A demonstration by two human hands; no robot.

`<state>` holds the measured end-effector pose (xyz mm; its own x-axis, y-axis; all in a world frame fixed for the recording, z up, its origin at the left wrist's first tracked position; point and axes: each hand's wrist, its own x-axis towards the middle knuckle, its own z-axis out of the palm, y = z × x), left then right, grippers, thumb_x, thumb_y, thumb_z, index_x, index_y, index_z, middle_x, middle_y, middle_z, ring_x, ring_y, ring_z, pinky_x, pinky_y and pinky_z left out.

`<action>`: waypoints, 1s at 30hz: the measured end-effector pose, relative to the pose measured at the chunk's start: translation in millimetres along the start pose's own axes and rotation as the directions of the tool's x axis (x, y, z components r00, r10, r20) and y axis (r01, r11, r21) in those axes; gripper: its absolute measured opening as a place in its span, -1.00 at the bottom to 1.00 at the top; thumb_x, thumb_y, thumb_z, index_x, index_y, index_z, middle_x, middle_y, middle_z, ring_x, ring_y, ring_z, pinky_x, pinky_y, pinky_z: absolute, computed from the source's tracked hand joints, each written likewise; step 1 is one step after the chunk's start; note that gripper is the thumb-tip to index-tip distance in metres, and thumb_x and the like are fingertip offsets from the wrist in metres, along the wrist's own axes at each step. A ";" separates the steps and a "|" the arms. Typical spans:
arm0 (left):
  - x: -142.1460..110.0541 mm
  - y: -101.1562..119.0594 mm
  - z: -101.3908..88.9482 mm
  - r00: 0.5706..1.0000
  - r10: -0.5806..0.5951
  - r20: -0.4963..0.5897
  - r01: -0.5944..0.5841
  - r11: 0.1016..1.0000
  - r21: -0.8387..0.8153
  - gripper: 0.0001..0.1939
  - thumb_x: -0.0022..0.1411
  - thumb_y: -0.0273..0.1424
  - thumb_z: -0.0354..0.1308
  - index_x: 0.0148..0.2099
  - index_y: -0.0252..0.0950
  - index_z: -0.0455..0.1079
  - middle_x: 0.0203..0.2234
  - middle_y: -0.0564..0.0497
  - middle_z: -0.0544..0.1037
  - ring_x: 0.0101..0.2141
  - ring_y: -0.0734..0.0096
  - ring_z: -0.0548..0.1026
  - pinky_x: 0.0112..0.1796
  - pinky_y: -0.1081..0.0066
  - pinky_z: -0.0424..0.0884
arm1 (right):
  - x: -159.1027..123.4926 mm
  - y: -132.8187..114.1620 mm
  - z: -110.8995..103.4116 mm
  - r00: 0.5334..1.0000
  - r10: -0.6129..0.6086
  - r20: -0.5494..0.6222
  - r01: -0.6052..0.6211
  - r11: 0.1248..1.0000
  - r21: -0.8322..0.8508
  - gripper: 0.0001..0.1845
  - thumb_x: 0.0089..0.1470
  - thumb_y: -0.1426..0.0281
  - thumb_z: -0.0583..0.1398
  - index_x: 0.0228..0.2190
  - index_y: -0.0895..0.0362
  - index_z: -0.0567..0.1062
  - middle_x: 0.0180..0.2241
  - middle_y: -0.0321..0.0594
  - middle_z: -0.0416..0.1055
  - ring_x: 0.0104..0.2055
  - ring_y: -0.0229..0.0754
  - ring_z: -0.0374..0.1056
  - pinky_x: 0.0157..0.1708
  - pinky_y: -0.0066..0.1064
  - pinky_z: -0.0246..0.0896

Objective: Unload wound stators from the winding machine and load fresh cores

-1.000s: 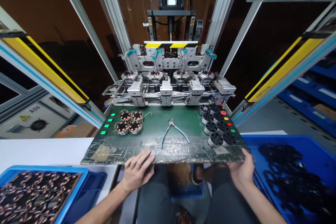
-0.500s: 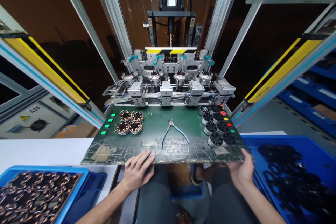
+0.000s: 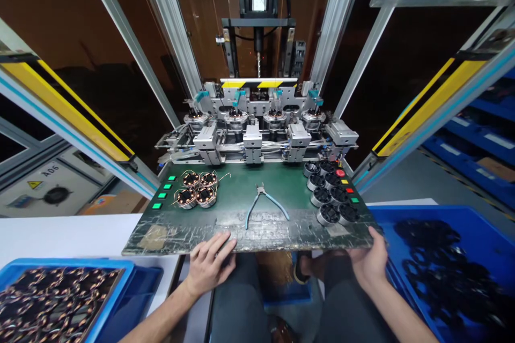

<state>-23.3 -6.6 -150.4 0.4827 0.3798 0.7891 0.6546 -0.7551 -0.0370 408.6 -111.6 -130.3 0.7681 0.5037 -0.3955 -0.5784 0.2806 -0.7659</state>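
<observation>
My left hand (image 3: 212, 262) lies over the front edge of the green worktop (image 3: 233, 220), its fingers stretched out on top and holding nothing. At the right front corner my right hand (image 3: 370, 260) grips the edge, thumb above, fingers hidden beneath the board. Between the hands, farther in, a pair of blue-handled side cutters (image 3: 266, 203) lies with its handles spread. Several copper-wound stators (image 3: 197, 188) stand in a group at the left. Several unwound stator cores (image 3: 329, 214) with black insulators form two rows at the right.
Behind the worktop stands a winding machine (image 3: 252, 142) holding several stators in its fixtures. Lit green buttons (image 3: 162, 195) line the left, coloured buttons (image 3: 349, 190) the right. A blue tray of wound stators (image 3: 52, 305) is at left, a blue bin of black parts (image 3: 454, 273) at right.
The machine's striped yellow-black bar has dropped slightly toward the fixtures. The view has shifted a little. Both hands and the parts on the worktop stay where they were.
</observation>
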 end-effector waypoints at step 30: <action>-0.9 -0.2 -0.4 1.000 -0.003 0.010 0.003 1.000 -0.022 -0.44 0.26 -0.27 0.45 0.29 -0.10 0.52 0.10 -0.03 0.70 0.09 0.20 0.59 0.04 0.13 0.29 | -0.3 0.1 0.1 1.000 -0.021 0.005 0.021 1.000 -0.009 -0.53 0.09 0.13 0.31 0.00 0.05 0.64 -0.05 -0.24 0.66 -0.07 -0.01 0.60 0.00 -0.07 0.59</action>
<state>-24.1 -7.1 -150.9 0.4869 0.3873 0.7829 0.6433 -0.7653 -0.0215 408.3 -111.6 -130.2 0.7788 0.5019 -0.3763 -0.5593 0.2842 -0.7787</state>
